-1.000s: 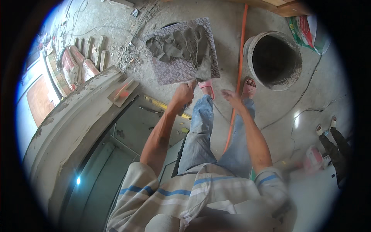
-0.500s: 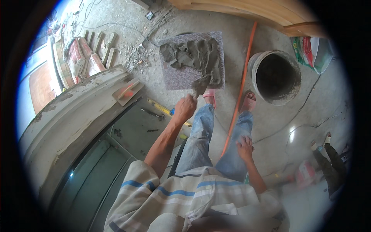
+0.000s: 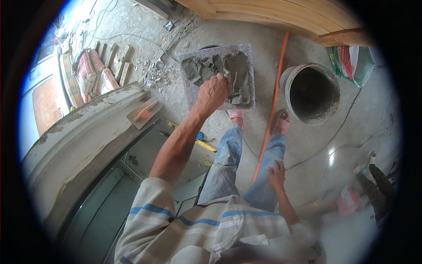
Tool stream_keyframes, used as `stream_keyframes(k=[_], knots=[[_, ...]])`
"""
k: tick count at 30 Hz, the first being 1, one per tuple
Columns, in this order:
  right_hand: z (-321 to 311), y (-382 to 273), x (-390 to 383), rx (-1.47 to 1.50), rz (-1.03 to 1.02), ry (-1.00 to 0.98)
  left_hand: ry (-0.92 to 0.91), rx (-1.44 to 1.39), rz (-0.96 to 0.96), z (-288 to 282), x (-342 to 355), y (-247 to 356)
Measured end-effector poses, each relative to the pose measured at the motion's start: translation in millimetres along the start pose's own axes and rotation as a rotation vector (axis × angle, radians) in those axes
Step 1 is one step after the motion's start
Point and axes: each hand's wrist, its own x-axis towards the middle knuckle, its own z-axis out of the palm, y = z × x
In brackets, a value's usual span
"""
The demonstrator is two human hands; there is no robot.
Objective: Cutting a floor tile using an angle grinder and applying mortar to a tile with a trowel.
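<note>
Grey wet mortar (image 3: 237, 72) lies in thick ridges on a square speckled tile (image 3: 192, 99) in front of my feet. Closed in a fist, my left hand (image 3: 214, 93) is over the middle of the tile, gripping a trowel whose blade is hidden behind the hand at this moment. To the right, my right hand (image 3: 276, 174) rests on my jeans near the knee, its fingers somewhat spread and holding nothing. A bucket (image 3: 288, 90) with a mortar-crusted rim and a dark inside stands right of the tile.
Between tile and bucket runs a long orange strip (image 3: 274, 88). A float (image 3: 145, 114) sits on the ledge at left, near a yellow level (image 3: 205, 146) and blue tape measure (image 3: 200, 136). Wooden furniture (image 3: 281, 20) borders the far side; another person's legs (image 3: 378, 185) are at right.
My left hand has moved forward over the mortar with the trowel, whose blade was visible at the tile's near edge before. The right hand stays on my leg.
</note>
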Motion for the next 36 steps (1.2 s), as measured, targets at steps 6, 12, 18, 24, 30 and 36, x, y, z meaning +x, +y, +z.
stream_keyframes(k=[6, 12, 18, 24, 30, 36], knots=[[8.0, -0.3, 1.2, -0.016, 0.101, -0.012, -0.31, -0.737, -0.529, 8.1, 6.5, -2.4], [17.9, -5.1, 1.2, -0.051, 0.107, -0.005, -0.133, -1.455, -0.814, 46.3, 35.3, 46.7], [27.0, 3.6, -0.5, -0.014, 0.066, 0.013, -0.271, -0.782, -0.564, 29.5, 33.5, 22.9], [25.5, 6.8, 6.7, -0.043, 0.045, -0.013, -0.05, -0.022, 0.0, 51.3, 6.9, -2.7], [33.4, 29.0, 0.7, -0.106, 0.099, -0.02, -0.032, -0.029, -0.329, 14.0, -29.9, -46.4], [22.0, 11.7, 6.8, 0.001, 0.115, -0.022, 0.054, 0.03, -0.406, 2.5, -30.9, -107.9]])
